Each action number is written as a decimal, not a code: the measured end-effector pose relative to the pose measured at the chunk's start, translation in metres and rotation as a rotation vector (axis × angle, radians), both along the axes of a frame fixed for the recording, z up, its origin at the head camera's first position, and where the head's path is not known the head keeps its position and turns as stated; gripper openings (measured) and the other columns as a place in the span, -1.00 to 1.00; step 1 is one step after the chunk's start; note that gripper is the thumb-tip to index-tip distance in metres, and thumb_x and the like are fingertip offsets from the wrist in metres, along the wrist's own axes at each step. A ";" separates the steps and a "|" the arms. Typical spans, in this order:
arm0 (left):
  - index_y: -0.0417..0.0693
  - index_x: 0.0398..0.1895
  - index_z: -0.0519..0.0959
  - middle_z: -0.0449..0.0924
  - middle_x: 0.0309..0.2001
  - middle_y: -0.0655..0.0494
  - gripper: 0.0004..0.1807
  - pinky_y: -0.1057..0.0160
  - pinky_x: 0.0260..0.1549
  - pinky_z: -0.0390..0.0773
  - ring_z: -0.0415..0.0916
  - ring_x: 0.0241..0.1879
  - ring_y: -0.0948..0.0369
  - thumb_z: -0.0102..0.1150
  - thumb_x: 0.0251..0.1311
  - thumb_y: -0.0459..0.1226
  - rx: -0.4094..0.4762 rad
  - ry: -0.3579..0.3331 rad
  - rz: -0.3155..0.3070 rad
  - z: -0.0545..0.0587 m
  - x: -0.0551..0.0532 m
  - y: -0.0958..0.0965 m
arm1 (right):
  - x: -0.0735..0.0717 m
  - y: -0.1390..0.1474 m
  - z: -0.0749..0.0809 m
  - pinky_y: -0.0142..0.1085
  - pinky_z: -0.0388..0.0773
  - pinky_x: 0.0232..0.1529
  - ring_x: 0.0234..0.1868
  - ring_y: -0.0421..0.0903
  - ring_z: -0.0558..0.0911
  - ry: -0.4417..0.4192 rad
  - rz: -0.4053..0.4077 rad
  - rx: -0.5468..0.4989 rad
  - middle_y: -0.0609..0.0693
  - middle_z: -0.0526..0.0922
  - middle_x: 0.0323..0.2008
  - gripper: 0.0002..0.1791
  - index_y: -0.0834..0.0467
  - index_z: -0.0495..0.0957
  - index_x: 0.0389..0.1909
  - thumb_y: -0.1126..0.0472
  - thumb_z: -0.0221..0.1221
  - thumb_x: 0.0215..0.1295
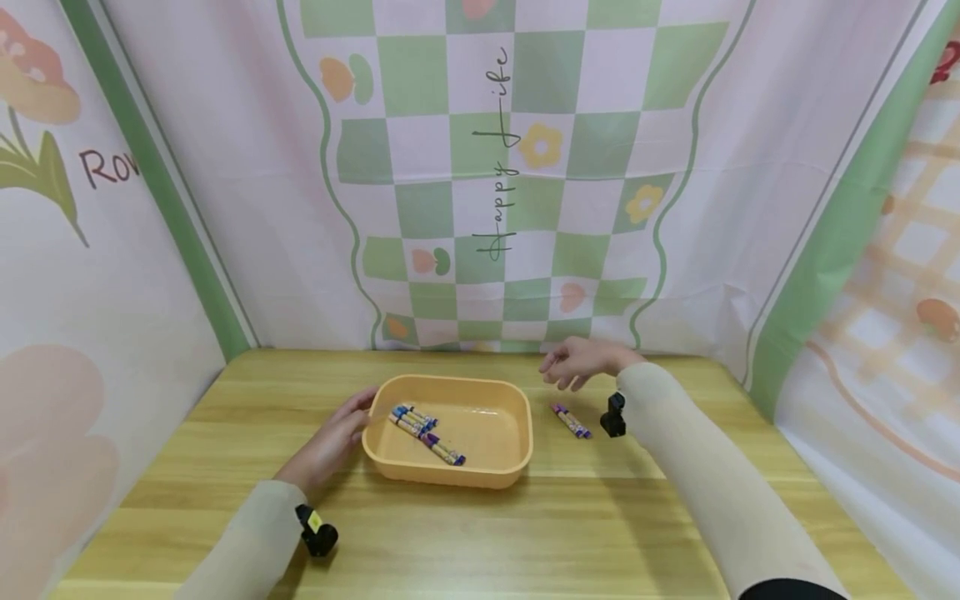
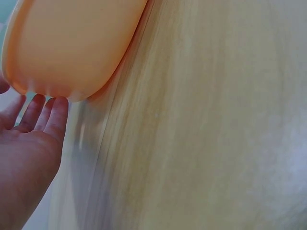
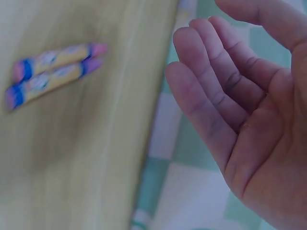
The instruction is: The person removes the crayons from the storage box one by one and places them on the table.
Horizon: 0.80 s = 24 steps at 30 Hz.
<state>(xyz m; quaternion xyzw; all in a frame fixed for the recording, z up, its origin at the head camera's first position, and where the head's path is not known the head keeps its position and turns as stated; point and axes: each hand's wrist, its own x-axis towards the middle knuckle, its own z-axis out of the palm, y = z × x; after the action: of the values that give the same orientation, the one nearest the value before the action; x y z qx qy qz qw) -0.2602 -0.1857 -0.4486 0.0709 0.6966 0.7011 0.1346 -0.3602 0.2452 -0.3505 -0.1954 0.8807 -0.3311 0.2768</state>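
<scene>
A yellow-orange plastic basket (image 1: 450, 477) stands on the table with several crayons (image 1: 408, 425) lying inside, blue and purple ones among them. My left hand (image 1: 333, 437) is at its left end. In the left wrist view the fingertips (image 2: 58, 108) touch the basket's outer wall, the fingers nearly straight. To the right of the basket, two crayons (image 1: 572, 421), one pink and one purple, lie side by side on the wood. Above and behind them hovers my right hand (image 1: 581, 360), holding nothing. Its fingers are loosely bent and apart from the crayons in the right wrist view.
The wooden table (image 1: 465, 542) runs back to a hanging cloth (image 1: 540, 208) with a green and white check. More printed cloth (image 1: 877, 333) hangs at the sides. A small black camera (image 1: 615, 415) sits on the right wrist, another (image 1: 318, 533) on the left.
</scene>
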 end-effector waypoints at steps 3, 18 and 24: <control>-0.18 0.60 -0.10 -0.18 0.59 -0.15 -0.30 -0.06 0.44 0.07 -0.07 0.52 -0.11 -0.22 0.44 -0.37 0.003 0.002 -0.002 0.000 0.000 0.000 | -0.002 -0.013 0.008 -0.08 0.66 -0.01 -0.07 0.07 0.65 0.020 0.028 -0.004 0.17 0.62 0.01 -0.51 0.41 0.44 0.19 0.17 0.19 0.37; -0.12 0.60 -0.06 -0.14 0.59 -0.10 -0.31 -0.05 0.43 0.10 -0.03 0.51 -0.08 -0.21 0.45 -0.34 -0.015 -0.004 -0.001 -0.004 -0.003 -0.002 | 0.006 -0.095 0.024 -0.17 0.66 -0.06 -0.08 -0.01 0.66 0.048 0.182 0.067 0.12 0.68 -0.04 -0.55 0.25 0.52 0.14 0.08 0.26 0.33; -0.12 0.60 -0.07 -0.14 0.59 -0.10 -0.31 -0.07 0.43 0.11 -0.02 0.51 -0.09 -0.20 0.44 -0.34 -0.026 -0.006 0.003 -0.004 -0.004 -0.002 | 0.009 -0.126 0.017 -0.21 0.66 -0.05 -0.11 -0.11 0.67 0.032 0.242 0.150 -0.06 0.68 -0.09 -0.61 0.12 0.56 0.05 0.02 0.29 0.29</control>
<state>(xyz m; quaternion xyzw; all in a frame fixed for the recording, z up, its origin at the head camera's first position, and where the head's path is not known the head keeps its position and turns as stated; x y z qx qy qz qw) -0.2642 -0.1877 -0.4527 0.0660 0.7055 0.6923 0.1364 -0.3517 0.1193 -0.3339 -0.2843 0.8772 -0.2254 0.3146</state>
